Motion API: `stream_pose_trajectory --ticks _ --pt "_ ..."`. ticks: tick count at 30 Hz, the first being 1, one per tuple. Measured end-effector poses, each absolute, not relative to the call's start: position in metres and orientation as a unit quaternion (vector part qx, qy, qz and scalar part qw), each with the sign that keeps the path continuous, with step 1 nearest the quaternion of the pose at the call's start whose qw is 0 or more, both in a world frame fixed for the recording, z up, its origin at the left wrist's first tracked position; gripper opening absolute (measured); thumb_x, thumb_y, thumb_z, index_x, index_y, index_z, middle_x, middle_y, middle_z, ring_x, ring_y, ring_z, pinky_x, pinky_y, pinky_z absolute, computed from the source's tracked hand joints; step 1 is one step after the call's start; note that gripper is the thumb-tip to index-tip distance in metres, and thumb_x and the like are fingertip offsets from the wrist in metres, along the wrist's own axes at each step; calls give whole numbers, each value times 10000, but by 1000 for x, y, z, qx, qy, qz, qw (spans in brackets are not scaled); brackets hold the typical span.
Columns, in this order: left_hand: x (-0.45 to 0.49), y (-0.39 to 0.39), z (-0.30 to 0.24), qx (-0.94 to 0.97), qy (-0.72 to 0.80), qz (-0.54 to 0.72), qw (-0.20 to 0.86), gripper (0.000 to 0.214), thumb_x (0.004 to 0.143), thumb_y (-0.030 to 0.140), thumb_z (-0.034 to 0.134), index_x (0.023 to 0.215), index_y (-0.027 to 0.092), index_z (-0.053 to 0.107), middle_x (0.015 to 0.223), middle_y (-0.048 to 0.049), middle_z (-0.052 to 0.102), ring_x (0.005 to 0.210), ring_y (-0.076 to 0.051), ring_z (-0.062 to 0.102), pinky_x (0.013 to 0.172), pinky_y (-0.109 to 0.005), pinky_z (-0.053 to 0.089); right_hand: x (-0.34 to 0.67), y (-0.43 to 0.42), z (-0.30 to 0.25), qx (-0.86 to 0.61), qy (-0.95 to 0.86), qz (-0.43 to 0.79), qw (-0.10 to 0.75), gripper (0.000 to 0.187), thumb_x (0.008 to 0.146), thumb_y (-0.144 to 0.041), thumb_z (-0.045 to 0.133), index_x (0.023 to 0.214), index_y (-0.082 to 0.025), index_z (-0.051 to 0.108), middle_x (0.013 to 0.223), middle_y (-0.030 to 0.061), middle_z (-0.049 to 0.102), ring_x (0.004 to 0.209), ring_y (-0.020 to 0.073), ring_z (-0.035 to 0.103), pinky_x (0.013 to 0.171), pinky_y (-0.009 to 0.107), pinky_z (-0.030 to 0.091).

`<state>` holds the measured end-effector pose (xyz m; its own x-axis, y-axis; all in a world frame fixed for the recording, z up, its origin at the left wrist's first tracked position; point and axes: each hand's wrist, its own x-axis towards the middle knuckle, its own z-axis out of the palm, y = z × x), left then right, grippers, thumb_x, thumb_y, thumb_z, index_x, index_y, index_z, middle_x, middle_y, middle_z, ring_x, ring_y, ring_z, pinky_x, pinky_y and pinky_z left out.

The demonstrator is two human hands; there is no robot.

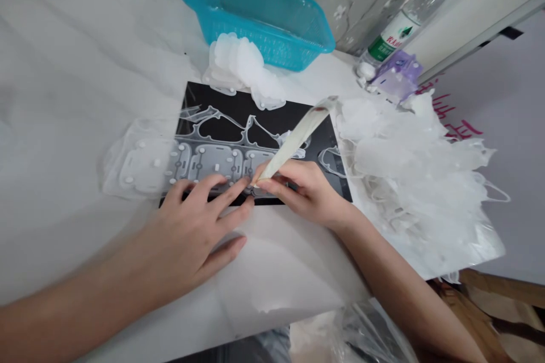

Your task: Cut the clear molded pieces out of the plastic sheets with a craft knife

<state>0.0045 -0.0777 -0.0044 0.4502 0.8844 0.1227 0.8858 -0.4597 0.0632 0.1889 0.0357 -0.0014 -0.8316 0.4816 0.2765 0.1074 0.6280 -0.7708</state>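
Note:
My left hand (pixel 196 232) lies with its fingers spread, fingertips resting on the lower edge of a translucent molded plastic sheet (pixel 216 160). The sheet has rounded panels with small raised studs and lies over a black mat (pixel 230 99). In my right hand (pixel 306 190) is a long, pale, tapered tool (pixel 293 139), pinched between thumb and fingers. Its narrow end points down at the sheet, right beside my left index finger; the exact tip is hidden by the fingers. Thin cut-away plastic strips (pixel 249 130) lie along the sheet's upper side.
Behind the mat stands a blue plastic basket (pixel 264 39), with a stack of white plastic pieces (pixel 238 62) before it. A heap of translucent plastic scraps (pixel 409 153) spreads at the right. Farther back are a water bottle (pixel 395 31) and a purple packet (pixel 398 76).

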Motion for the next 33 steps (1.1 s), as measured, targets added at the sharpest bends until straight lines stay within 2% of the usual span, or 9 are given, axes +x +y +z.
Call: stream_pose_trajectory --ticks 5,8,10,14,17,19,21,25,33 --pt "5 -78 -4 -852 -519 -67 -9 387 870 374 420 1192 210 561 1354 -65 483 1122 -353 452 804 -474 356 194 39 13 -212 -867 379 243 146 893 -275 490 847 -168 578 744 3 578 625 87 495 585 204 421" --pt "4 -78 -3 -853 -516 -75 -15 413 867 360 413 1230 203 532 1363 -61 475 1114 -356 450 774 -473 357 205 51 18 -335 -808 359 326 195 884 -350 476 802 -190 550 718 10 559 633 121 520 556 237 426" --pt "5 -78 -3 -851 -519 -75 -20 440 873 333 406 1292 219 474 1378 -46 461 1110 -343 450 776 -475 354 216 62 18 -445 -780 287 334 243 880 -363 452 714 -199 521 592 -10 484 533 120 461 484 245 376" --pt "5 -78 -3 -840 -535 -79 -41 442 882 305 405 1321 263 436 1376 -11 466 1115 -319 456 795 -462 355 235 81 13 -622 -763 121 129 294 815 -332 509 555 -200 467 467 -10 407 438 115 330 444 274 267" --pt "5 -78 -4 -842 -533 -81 -38 463 867 329 419 1325 260 444 1375 -27 465 1125 -333 447 815 -462 356 236 80 12 -650 -755 14 84 230 761 -380 586 649 -187 530 615 57 527 525 172 427 485 311 322" --pt "5 -78 -4 -848 -523 -79 -30 474 866 325 421 1333 246 442 1374 -45 461 1126 -330 441 838 -467 354 229 72 14 -610 -774 -34 169 221 753 -385 617 795 -173 570 802 111 580 692 238 514 569 355 398" --pt "4 -77 -5 -850 -519 -81 -30 462 871 323 424 1326 250 453 1359 -48 474 1123 -322 440 848 -465 356 218 62 16 -488 -840 8 238 201 785 -348 615 899 -186 578 927 117 595 847 254 542 699 381 440" --pt "2 -76 -5 -848 -519 -98 -38 395 862 361 446 1228 258 554 1299 -70 519 1111 -334 442 828 -473 367 201 45 13 -175 -941 239 164 121 848 -278 571 945 -210 595 983 68 626 932 187 558 834 338 445" --pt "1 -76 -5 -834 -534 -122 -67 374 858 365 471 1212 288 565 1302 -50 520 1131 -323 438 855 -490 356 197 48 3 -151 -914 333 176 125 829 -166 592 954 -170 603 964 65 647 911 151 575 825 305 462"
